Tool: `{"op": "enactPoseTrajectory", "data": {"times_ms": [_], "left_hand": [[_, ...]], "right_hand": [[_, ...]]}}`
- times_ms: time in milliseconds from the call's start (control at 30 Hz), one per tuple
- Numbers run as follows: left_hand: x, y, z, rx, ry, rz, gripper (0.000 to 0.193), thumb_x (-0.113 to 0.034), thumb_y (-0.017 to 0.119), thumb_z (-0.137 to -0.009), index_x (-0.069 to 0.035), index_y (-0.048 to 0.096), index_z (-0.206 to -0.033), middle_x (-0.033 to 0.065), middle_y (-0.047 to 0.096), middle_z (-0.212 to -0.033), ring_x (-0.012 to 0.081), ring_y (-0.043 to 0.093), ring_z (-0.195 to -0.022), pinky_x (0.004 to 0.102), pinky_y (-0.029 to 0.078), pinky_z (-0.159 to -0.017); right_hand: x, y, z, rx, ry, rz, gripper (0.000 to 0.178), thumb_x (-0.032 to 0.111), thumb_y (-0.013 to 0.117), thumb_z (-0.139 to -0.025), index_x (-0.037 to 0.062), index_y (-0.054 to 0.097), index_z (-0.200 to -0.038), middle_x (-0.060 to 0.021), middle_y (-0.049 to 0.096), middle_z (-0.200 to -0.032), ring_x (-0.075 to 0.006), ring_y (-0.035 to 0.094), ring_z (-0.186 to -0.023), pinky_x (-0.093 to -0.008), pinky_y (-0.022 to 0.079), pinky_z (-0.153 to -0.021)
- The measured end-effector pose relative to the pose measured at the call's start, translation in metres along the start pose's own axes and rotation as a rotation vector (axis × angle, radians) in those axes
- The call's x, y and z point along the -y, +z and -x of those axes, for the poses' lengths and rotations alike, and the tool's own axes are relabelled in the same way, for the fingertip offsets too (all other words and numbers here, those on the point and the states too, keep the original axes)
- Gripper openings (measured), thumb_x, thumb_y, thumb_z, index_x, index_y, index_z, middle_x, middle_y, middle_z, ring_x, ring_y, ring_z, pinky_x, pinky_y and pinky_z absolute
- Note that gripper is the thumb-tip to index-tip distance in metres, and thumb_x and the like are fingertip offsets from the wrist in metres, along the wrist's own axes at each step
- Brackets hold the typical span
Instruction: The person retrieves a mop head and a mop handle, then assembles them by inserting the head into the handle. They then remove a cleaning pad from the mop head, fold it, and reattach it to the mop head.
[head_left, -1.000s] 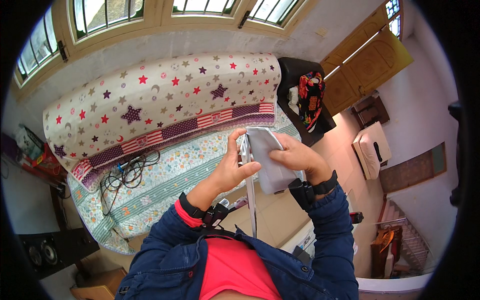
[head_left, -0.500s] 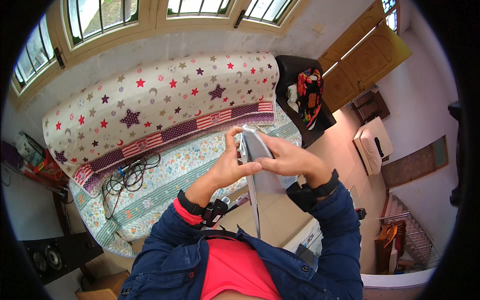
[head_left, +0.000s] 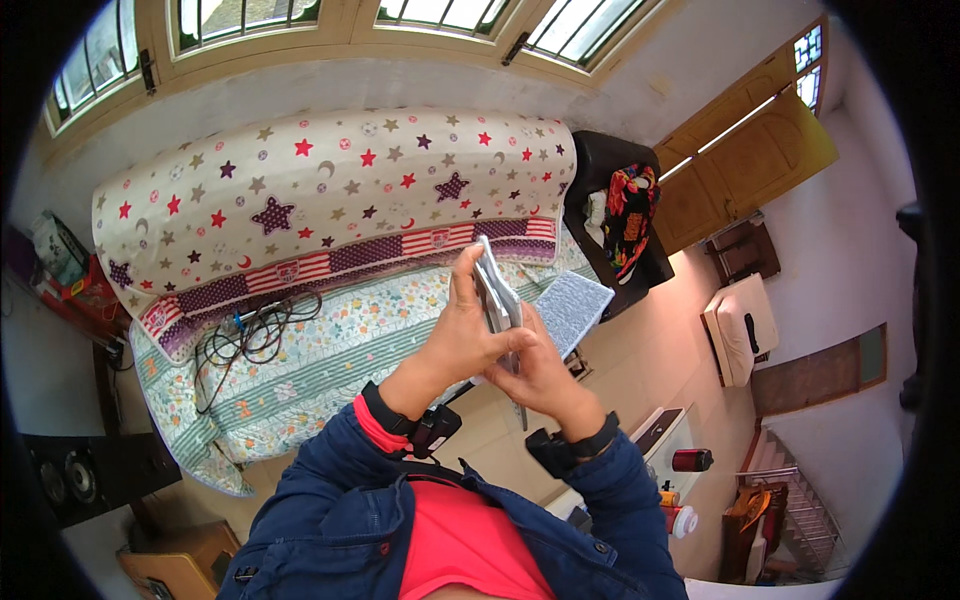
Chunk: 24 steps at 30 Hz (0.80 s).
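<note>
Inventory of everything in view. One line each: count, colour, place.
Thin item: 1, silver-grey, centre
Textured pad: 1, grey-blue, right of centre
Star-patterned cover: 1, white, upper middle
Floral quilt: 1, pale with green stripes, below the cover
Cable: 1 tangle, dark, quilt's left part
Patterned cloth: 1, black-red, right of the cover
Windows: 4, cream frames, top
Door: 1, yellow-brown, upper right
Speaker: 1, black, lower left
Railing: 1, grey, lower right
Other clutter: too indistinct to count
Jacket: 1, dark blue, bottom
Left hand: 1, bare, gripping the thin item
Right hand: 1, bare, beside the left
</note>
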<state>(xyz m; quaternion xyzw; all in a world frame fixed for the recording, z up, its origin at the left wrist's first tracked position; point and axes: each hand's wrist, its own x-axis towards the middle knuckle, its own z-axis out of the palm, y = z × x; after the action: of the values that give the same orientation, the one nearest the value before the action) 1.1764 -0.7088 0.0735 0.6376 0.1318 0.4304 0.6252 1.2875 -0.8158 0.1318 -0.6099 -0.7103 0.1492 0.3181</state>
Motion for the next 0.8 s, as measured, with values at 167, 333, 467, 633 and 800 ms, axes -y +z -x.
{"op": "enactPoseTrajectory", "data": {"times_ms": [167,333,467,633,800], "left_hand": [[-0.009,-0.011,0.008,0.058,-0.015,-0.073,0.139,-0.042,0.091,-0.068,-0.012,-0.011,-0.158,0.0302,0.030,-0.150,0.0408,0.048,-0.129,0.0471,0.042,-0.108],[-0.004,-0.035,0.006,0.199,-0.083,0.195,0.083,-0.015,0.082,-0.083,-0.008,0.036,-0.151,0.0111,0.057,-0.132,0.0200,0.057,-0.118,0.0357,0.046,-0.101],[-0.004,-0.023,0.016,0.060,0.086,0.147,0.027,-0.006,0.076,-0.086,-0.003,0.067,-0.111,0.0033,0.065,-0.105,0.0118,0.060,-0.095,0.0285,0.049,-0.082],[-0.012,-0.002,0.025,-0.215,0.252,-0.151,0.031,-0.005,0.076,-0.084,-0.004,0.064,-0.113,0.0062,0.058,-0.089,0.0164,0.057,-0.080,0.0277,0.047,-0.071],[-0.030,-0.003,0.032,-0.066,0.193,-0.253,0.044,-0.003,0.073,-0.086,-0.002,0.060,-0.128,0.0077,0.060,-0.093,0.0183,0.058,-0.081,0.0300,0.048,-0.074]], "right_hand": [[-0.025,0.003,0.014,-0.268,0.191,-0.217,0.036,0.002,0.066,-0.088,-0.0002,0.060,-0.124,-0.0092,0.069,-0.101,-0.0223,0.065,-0.088,-0.0336,0.052,-0.084],[-0.040,-0.015,0.027,-0.079,0.364,-0.598,0.036,0.011,0.072,-0.092,0.0009,0.062,-0.125,-0.0030,0.068,-0.113,-0.0119,0.060,-0.099,-0.0298,0.051,-0.086],[-0.035,-0.010,0.023,-0.234,0.351,-0.390,0.051,0.010,0.076,-0.087,0.0006,0.055,-0.132,-0.0099,0.062,-0.124,-0.0191,0.059,-0.109,-0.0332,0.049,-0.094],[-0.013,0.041,0.034,-0.436,0.066,0.161,0.095,0.022,0.083,-0.077,0.0029,0.029,-0.152,-0.0276,0.026,-0.153,-0.0426,0.034,-0.139,-0.0473,0.037,-0.110],[-0.030,0.071,0.033,-0.592,-0.062,0.353,0.116,0.034,0.086,-0.072,0.0120,0.015,-0.160,-0.0340,0.013,-0.157,-0.0557,0.022,-0.142,-0.0616,0.031,-0.110]]}}
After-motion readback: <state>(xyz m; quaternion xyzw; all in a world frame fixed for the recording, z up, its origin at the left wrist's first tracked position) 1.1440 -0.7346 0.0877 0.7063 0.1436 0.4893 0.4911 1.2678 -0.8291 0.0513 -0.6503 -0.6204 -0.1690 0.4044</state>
